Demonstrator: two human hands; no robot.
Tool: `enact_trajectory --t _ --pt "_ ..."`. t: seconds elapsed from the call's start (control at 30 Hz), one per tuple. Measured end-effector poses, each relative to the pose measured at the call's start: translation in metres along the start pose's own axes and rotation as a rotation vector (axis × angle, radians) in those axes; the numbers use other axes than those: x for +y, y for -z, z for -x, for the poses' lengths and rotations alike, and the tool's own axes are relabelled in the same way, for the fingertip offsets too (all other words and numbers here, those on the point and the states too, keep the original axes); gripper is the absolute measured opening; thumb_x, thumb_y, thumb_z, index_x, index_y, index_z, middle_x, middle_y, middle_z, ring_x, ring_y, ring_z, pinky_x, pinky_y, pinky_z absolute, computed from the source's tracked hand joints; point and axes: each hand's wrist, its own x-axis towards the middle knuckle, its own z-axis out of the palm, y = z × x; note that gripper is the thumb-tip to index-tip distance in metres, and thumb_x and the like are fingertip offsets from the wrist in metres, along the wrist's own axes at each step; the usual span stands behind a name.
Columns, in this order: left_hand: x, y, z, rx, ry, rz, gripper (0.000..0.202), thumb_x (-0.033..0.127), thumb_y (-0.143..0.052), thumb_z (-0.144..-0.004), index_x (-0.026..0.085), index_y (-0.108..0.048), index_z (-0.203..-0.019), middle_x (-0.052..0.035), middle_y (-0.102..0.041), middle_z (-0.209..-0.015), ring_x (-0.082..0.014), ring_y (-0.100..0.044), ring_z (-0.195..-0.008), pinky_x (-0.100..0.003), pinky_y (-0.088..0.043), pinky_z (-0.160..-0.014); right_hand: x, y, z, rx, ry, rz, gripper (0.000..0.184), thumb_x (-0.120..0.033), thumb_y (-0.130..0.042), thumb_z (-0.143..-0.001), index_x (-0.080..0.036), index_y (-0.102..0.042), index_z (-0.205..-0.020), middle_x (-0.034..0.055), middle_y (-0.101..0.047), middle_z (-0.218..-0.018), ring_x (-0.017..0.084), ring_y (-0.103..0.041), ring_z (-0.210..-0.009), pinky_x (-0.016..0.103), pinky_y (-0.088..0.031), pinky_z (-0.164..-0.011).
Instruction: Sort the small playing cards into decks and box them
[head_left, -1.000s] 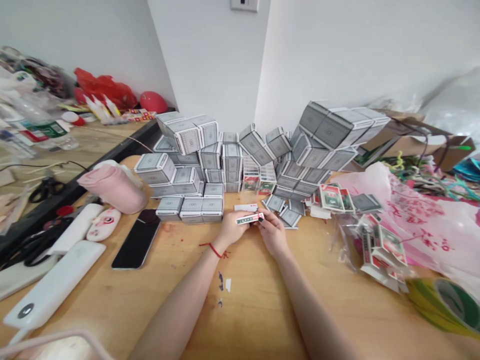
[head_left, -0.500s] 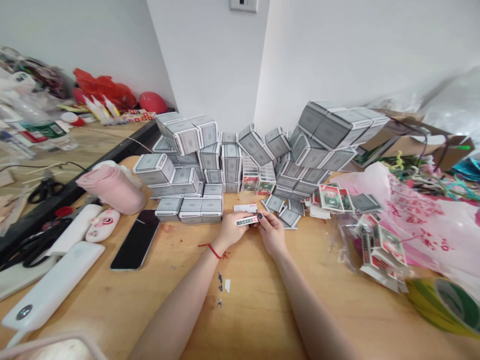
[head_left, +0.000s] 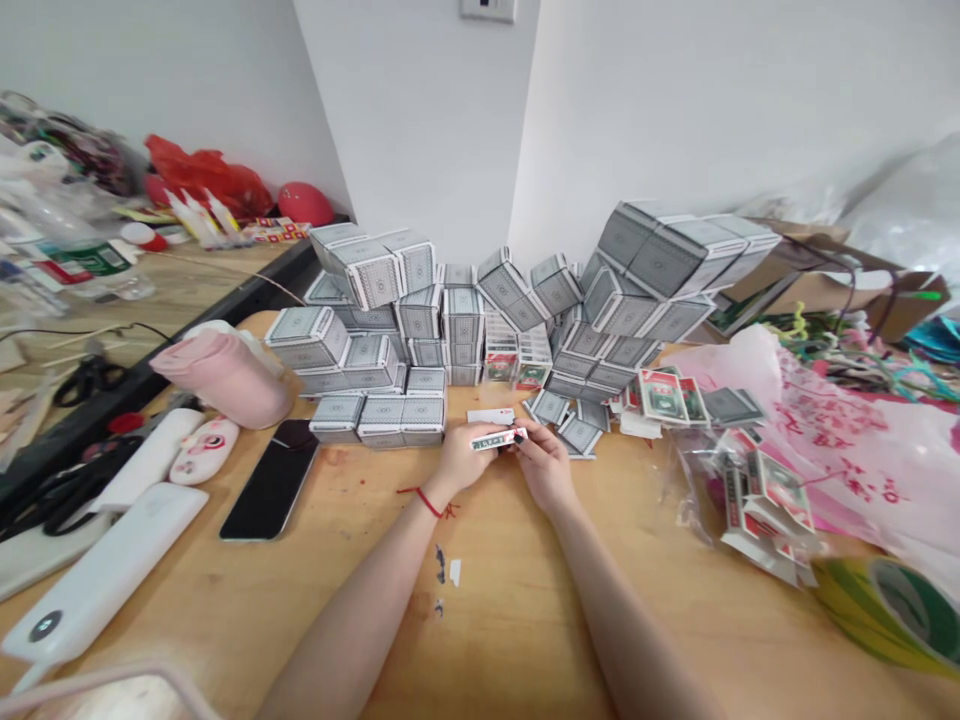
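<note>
My left hand is closed around a playing-card box; its narrow white side with green and red print faces me. At the box's right end, the fingers of my right hand are pinched against it. Part of the box is hidden behind my fingers. Just beyond my hands lies a white card with a small red mark. Several loose grey-backed cards rest to the right of it. Behind stand stacks of grey-backed card decks and a few red and green card boxes.
To the left lie a black phone, a white power bank, a mouse and a rolled pink cloth. On the right are crumpled card boxes, a pink-printed plastic bag and a tape roll.
The printed side of the box shows further to the right, and my right fingers have shifted slightly down at its end. My left hand has stayed in place.
</note>
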Motion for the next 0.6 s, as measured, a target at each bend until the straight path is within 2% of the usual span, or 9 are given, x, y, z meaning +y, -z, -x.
enact_trajectory --t 0.23,0.4,0.6 --pt "0.0006 0.0000 0.0002 -0.001 0.004 -0.015 0.030 0.005 -0.054 -0.070 0.019 -0.065 -0.094 -0.0030 -0.068 -0.091 -0.0153 -0.061 -0.085 -0.027 -0.048 -0.079 0.0021 -0.0010 -0.0012 0.076 0.018 0.086 0.016 -0.028 -0.065 -0.065 -0.021 -0.063 -0.079 -0.0006 -0.059 -0.069 0.011 -0.049 -0.059 0.026 -0.040 -0.059" --pt "0.0016 -0.0003 0.0005 -0.017 -0.004 -0.012 0.031 0.007 -0.052 -0.072 0.020 -0.064 -0.097 -0.0018 -0.067 -0.094 -0.0149 -0.061 -0.087 -0.027 -0.048 -0.080 -0.0019 -0.0019 -0.0005 0.057 0.031 0.094 0.016 -0.025 -0.059 -0.065 -0.021 -0.064 -0.080 0.0016 -0.061 -0.074 0.013 -0.050 -0.060 0.027 -0.040 -0.060" --pt "0.0013 -0.0021 0.0019 0.037 -0.059 -0.118 0.031 0.008 -0.052 -0.073 0.022 -0.063 -0.099 -0.0015 -0.066 -0.100 -0.0152 -0.060 -0.091 -0.028 -0.047 -0.083 -0.0051 -0.0025 0.0008 0.037 0.032 0.107 0.021 -0.021 -0.059 -0.062 -0.022 -0.064 -0.083 0.0004 -0.062 -0.076 0.014 -0.051 -0.064 0.027 -0.041 -0.063"
